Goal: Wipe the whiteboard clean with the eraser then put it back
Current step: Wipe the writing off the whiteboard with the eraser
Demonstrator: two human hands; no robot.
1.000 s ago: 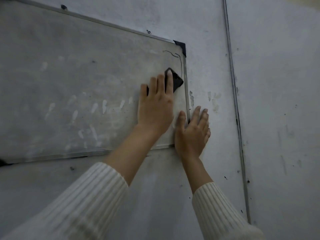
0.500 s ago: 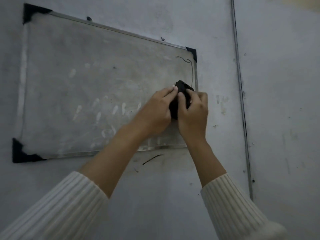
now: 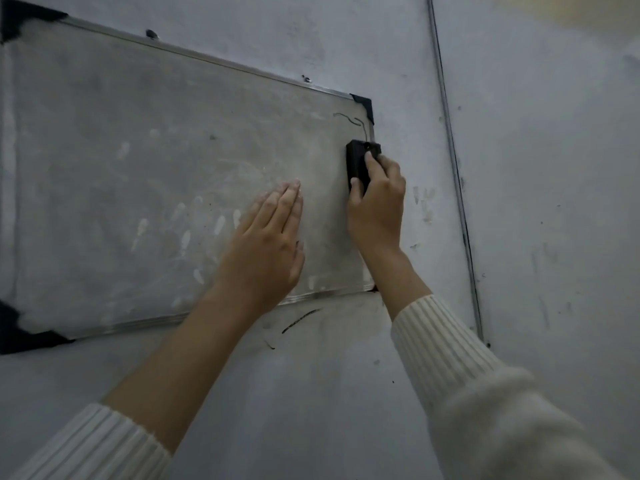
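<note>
Right hand (image 3: 375,206) grasping black eraser (image 3: 358,164) at whiteboard's (image 3: 138,168) three o'clock edge, left hand (image 3: 266,244) released, flat on board

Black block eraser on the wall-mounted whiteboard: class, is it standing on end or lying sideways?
On end. The black block eraser runs vertically beside the whiteboard's right frame, gripped by the right hand.
</note>
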